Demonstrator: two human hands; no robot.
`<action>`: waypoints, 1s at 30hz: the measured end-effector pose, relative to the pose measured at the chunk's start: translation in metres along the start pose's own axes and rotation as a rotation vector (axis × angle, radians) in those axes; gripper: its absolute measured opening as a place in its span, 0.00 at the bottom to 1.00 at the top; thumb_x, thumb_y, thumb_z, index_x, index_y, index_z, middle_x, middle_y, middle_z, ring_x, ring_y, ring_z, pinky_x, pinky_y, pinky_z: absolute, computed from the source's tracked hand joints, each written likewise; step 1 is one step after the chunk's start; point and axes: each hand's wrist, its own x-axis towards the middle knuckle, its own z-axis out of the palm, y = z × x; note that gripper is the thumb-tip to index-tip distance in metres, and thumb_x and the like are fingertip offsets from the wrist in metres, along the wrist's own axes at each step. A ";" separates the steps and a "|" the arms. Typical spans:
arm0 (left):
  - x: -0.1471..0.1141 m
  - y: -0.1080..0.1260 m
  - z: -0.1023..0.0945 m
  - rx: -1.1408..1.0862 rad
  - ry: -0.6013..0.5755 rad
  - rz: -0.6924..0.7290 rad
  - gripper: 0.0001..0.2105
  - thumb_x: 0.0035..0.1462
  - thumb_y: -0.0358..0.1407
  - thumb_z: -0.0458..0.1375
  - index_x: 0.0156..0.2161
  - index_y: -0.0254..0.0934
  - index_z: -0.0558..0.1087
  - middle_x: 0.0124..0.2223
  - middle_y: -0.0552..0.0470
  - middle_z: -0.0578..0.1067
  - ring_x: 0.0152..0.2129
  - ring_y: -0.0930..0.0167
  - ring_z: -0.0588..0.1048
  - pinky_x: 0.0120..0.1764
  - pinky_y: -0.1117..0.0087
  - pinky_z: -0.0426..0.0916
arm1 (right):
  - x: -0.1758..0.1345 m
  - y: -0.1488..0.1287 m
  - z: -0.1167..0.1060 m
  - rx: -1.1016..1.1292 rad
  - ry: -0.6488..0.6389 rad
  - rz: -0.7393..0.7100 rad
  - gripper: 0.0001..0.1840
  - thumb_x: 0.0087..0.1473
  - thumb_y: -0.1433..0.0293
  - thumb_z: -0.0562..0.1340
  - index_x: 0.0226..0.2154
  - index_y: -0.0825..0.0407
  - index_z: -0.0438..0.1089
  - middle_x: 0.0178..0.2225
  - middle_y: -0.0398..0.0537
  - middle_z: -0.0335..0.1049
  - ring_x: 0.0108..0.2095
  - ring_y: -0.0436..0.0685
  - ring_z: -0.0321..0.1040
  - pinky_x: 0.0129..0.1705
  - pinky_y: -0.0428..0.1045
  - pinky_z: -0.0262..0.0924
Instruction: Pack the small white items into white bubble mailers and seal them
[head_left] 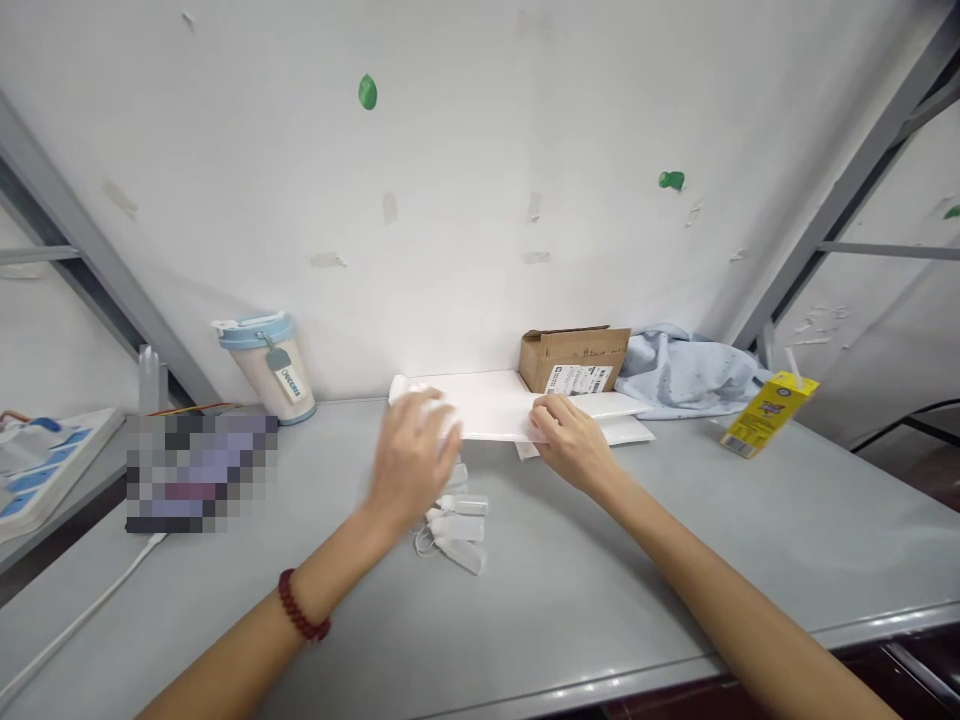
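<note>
White sheets (491,408) lie mid-frame, long axis left to right; the nearer right hand (574,440) pinches their front edge, while the blurred left hand (415,455), loosely spread, overlaps their left end, contact unclear

Left forearm (251,652) enters from 7 o'clock, aimed at 2. Left wrist (341,568) roughly in line with it. Left hand (412,450) back up, motion-blurred; fingers (424,408) loosely curved toward 1 o'clock, thumb apart on the 2 o'clock side. Exact finger spread unclear. Right forearm (724,595) from 4 o'clock, aimed at 10, near straight through right wrist (611,485). Right hand (570,440) sharp, back up, fingers bent at the knuckles, drawn into a pinch. Hands apart, about level.
</note>
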 end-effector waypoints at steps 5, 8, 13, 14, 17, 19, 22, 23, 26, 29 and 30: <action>-0.001 -0.039 -0.015 -0.676 -0.237 -0.931 0.22 0.49 0.36 0.57 0.51 0.32 0.65 0.47 0.41 0.72 0.44 0.61 0.71 0.43 0.61 0.66 | 0.000 -0.006 0.002 0.017 0.004 0.010 0.16 0.40 0.85 0.50 0.30 0.51 0.60 0.37 0.53 0.64 0.34 0.56 0.58 0.30 0.48 0.54; -0.004 -0.042 -0.018 -1.052 -0.450 -1.009 0.19 0.48 0.36 0.59 0.46 0.31 0.70 0.41 0.44 0.76 0.37 0.65 0.74 0.40 0.66 0.68 | 0.000 -0.016 0.000 0.069 -0.034 0.024 0.18 0.40 0.84 0.51 0.35 0.54 0.61 0.45 0.60 0.61 0.42 0.60 0.59 0.37 0.51 0.57; -0.011 -0.014 -0.019 -1.157 -0.444 -0.907 0.16 0.48 0.37 0.61 0.43 0.33 0.72 0.37 0.48 0.77 0.33 0.69 0.74 0.38 0.69 0.68 | 0.002 -0.038 -0.016 0.198 -0.241 -0.074 0.33 0.45 0.69 0.59 0.54 0.54 0.52 0.59 0.65 0.45 0.59 0.70 0.42 0.53 0.65 0.45; -0.012 -0.007 -0.019 -1.160 -0.460 -0.895 0.15 0.48 0.37 0.62 0.42 0.33 0.73 0.36 0.49 0.77 0.32 0.69 0.74 0.36 0.70 0.68 | 0.002 -0.042 -0.019 0.222 -0.276 -0.085 0.36 0.46 0.63 0.60 0.56 0.53 0.50 0.60 0.66 0.43 0.60 0.71 0.39 0.54 0.67 0.42; -0.014 0.006 -0.021 -1.174 -0.519 -0.865 0.13 0.48 0.39 0.62 0.38 0.34 0.73 0.32 0.51 0.76 0.29 0.70 0.74 0.34 0.71 0.67 | 0.002 -0.049 -0.026 0.291 -0.331 -0.094 0.41 0.46 0.54 0.60 0.58 0.52 0.47 0.59 0.65 0.46 0.60 0.70 0.40 0.55 0.68 0.37; -0.016 0.009 -0.022 -1.173 -0.565 -0.853 0.11 0.49 0.40 0.61 0.35 0.34 0.73 0.30 0.51 0.75 0.29 0.70 0.74 0.33 0.71 0.67 | 0.002 -0.049 -0.028 0.327 -0.312 -0.106 0.41 0.46 0.52 0.59 0.57 0.53 0.47 0.57 0.64 0.50 0.58 0.69 0.43 0.56 0.68 0.36; -0.017 0.009 -0.023 -1.120 -0.609 -0.842 0.12 0.50 0.43 0.59 0.30 0.33 0.72 0.27 0.52 0.74 0.27 0.71 0.72 0.31 0.71 0.66 | 0.002 -0.048 -0.027 0.354 -0.231 -0.124 0.42 0.45 0.53 0.60 0.57 0.54 0.47 0.52 0.63 0.53 0.55 0.68 0.48 0.55 0.67 0.38; -0.017 0.008 -0.023 -1.095 -0.609 -0.837 0.13 0.51 0.43 0.59 0.29 0.33 0.71 0.27 0.52 0.73 0.26 0.71 0.72 0.30 0.72 0.66 | 0.002 -0.047 -0.027 0.353 -0.202 -0.128 0.42 0.45 0.53 0.61 0.56 0.54 0.47 0.51 0.62 0.53 0.54 0.68 0.49 0.54 0.67 0.39; -0.017 0.007 -0.022 -1.027 -0.581 -0.827 0.13 0.51 0.44 0.58 0.26 0.33 0.69 0.25 0.54 0.71 0.23 0.74 0.69 0.27 0.74 0.64 | 0.003 -0.045 -0.028 0.324 -0.152 -0.138 0.39 0.45 0.56 0.61 0.55 0.53 0.48 0.48 0.60 0.55 0.51 0.67 0.52 0.53 0.66 0.41; -0.016 0.006 -0.021 -0.983 -0.537 -0.826 0.13 0.50 0.44 0.58 0.27 0.33 0.70 0.24 0.55 0.70 0.22 0.75 0.67 0.25 0.75 0.63 | 0.005 -0.041 -0.031 0.293 -0.164 -0.143 0.36 0.46 0.59 0.60 0.55 0.53 0.49 0.47 0.59 0.57 0.47 0.65 0.54 0.51 0.64 0.43; -0.015 0.006 -0.021 -0.968 -0.522 -0.823 0.13 0.50 0.44 0.58 0.27 0.33 0.70 0.24 0.55 0.69 0.21 0.75 0.67 0.25 0.75 0.62 | 0.006 -0.040 -0.032 0.287 -0.180 -0.142 0.35 0.47 0.59 0.60 0.55 0.53 0.50 0.46 0.59 0.58 0.46 0.65 0.55 0.50 0.64 0.44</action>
